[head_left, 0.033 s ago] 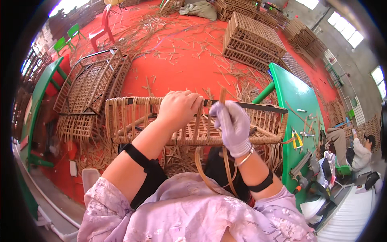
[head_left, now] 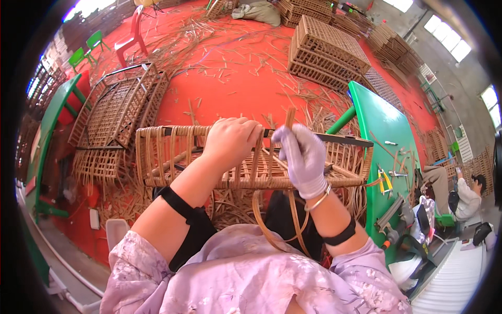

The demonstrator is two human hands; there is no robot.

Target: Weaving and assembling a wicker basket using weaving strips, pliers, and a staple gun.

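With the basket (head_left: 251,181) at twelve o'clock, the left hand (head_left: 232,138) gripping its rim (head_left: 187,131) should brace firmly while the gloved right hand (head_left: 302,154), pinching the strip (head_left: 290,118) toward one o'clock, pulls evenly.

Bright daylight fills the room, with the windows (head_left: 448,37) at upper right blown out to white. A pale sheen lies on the green table (head_left: 381,120); shadows are soft. Straight edges bow toward the black, purple-fringed rim, where detail smears, while the middle looks fairly crisp.
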